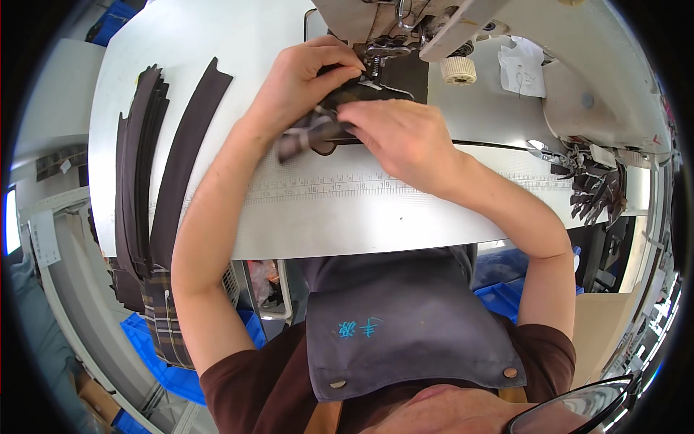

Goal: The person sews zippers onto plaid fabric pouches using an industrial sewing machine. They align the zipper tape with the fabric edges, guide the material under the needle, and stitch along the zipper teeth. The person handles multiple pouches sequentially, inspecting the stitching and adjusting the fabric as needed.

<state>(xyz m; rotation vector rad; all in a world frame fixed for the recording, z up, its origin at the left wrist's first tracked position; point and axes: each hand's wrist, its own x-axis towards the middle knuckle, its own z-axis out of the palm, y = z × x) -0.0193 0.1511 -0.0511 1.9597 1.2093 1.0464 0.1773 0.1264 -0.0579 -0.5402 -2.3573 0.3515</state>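
A sewing machine's presser foot (374, 66) stands over dark fabric (312, 134), part of which looks plaid and is smeared by motion. My left hand (303, 78) is closed just left of the foot, its thumb and fingertips pinching the cloth's edge. In front of the foot, my right hand (412, 137) is closed too, its fingertips gripping the bunched cloth. Both palms face down, and my right hand covers part of the piece. How the layers lie under the foot is hidden.
Long dark fabric strips (189, 137) lie left on the white table (347, 224), some stacked and hanging over its edge near plaid cloth (165, 318). A printed ruler (336, 186) crosses the tabletop. The machine body (578, 65) fills the upper right. Dark scraps (598, 192) hang at right.
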